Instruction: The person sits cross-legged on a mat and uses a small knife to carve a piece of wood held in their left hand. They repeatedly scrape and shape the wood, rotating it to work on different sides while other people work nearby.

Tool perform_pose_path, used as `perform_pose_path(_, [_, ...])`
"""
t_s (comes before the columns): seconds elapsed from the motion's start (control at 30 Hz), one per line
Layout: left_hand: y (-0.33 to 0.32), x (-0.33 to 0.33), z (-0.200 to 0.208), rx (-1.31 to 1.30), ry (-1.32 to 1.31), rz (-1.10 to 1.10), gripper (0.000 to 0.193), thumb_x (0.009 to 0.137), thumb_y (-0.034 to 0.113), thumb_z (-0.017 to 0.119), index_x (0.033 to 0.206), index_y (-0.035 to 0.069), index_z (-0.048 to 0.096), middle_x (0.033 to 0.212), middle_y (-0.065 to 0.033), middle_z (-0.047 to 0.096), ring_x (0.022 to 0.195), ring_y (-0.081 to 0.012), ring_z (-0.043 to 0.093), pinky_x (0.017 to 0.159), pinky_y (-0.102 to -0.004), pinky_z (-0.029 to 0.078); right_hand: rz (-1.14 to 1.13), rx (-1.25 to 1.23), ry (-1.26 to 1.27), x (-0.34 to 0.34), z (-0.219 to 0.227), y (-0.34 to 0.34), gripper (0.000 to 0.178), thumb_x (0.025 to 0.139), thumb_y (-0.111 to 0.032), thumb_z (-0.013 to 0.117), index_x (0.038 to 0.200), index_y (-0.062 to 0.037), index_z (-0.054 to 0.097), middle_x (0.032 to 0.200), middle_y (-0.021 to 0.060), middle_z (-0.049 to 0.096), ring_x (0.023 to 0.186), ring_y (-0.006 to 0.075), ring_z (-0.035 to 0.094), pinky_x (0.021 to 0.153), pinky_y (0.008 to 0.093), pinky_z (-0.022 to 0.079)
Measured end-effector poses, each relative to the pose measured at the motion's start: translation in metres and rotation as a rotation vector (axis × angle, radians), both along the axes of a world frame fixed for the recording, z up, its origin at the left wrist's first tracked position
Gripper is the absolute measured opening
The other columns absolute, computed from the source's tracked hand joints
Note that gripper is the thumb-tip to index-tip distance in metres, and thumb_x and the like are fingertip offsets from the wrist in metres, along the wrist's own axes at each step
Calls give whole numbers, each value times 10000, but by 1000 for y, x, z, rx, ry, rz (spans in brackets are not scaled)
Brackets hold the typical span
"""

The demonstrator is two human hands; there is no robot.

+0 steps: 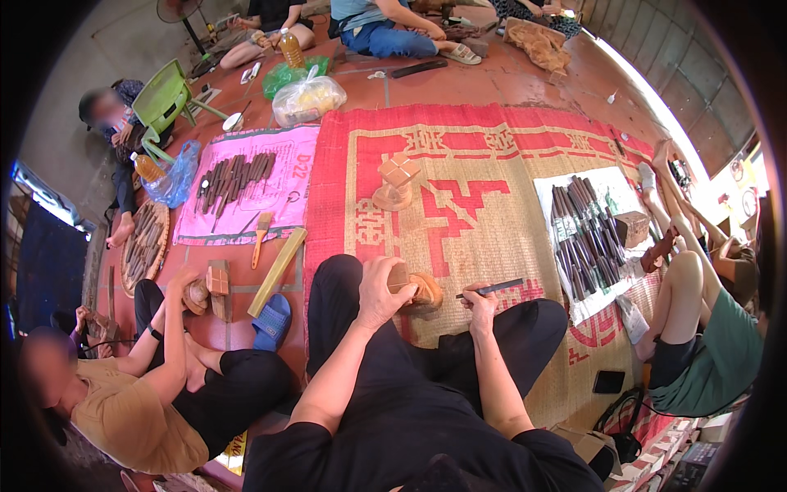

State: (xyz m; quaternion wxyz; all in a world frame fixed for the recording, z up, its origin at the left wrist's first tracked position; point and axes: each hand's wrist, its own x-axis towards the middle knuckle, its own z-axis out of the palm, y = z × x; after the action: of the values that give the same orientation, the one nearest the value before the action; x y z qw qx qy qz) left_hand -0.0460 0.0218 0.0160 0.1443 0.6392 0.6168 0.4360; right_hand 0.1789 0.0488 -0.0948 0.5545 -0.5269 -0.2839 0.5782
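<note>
My left hand (pixel 380 295) is closed around a small carved wooden piece (pixel 427 290), light brown with rounded shapes, held just above the mat in front of my crossed legs. Its lower side is partly hidden. In my right hand (pixel 481 308), the fingers wrap a slim dark carving tool (pixel 502 287), its length pointing right and its tip away from the carving. Farther ahead on the mat stands another wooden carving (pixel 393 197), with a square wooden block (pixel 399 169) on or against it.
A red and straw woven mat (pixel 492 221) lies under me. Dark carving tools (pixel 584 238) fill a white cloth at right; more tools (pixel 236 182) rest on a pink sheet at left. A brush (pixel 261 239), blue slipper (pixel 272 323) and phone (pixel 608 382) lie nearby. People sit on both sides.
</note>
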Motion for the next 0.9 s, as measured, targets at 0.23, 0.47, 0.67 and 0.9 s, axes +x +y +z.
perform_pose_path(0.23, [-1,-1,-1,-14,-6,-2,434,636,232,721,1005,54,579,985,-120,567,947,-306,515,841,-391,446,32,-33,12,1,-5,-1,78,795,-12,606,823,-62,553,743,50,611,600,120,587,575,235,484])
perform_pose_path(0.47, [-1,-1,-3,17,1,-5,437,655,291,706,991,44,573,946,-112,549,905,-293,499,813,-384,426,39,-70,125,1,-2,0,130,905,-177,548,865,-54,548,809,81,633,645,146,629,604,252,514])
perform_pose_path(0.67, [-1,-2,-5,9,6,-1,439,654,294,705,991,44,577,937,-109,551,894,-288,502,799,-378,430,75,-76,144,2,1,-1,158,915,-203,532,874,-52,547,812,88,634,631,151,625,589,265,522])
perform_pose_path(0.9, [-1,-2,-3,12,-10,0,438,654,293,704,992,45,579,928,-102,545,881,-282,501,794,-375,434,73,-96,118,3,-1,-2,167,917,-215,528,875,-56,557,809,79,634,648,144,626,590,259,515])
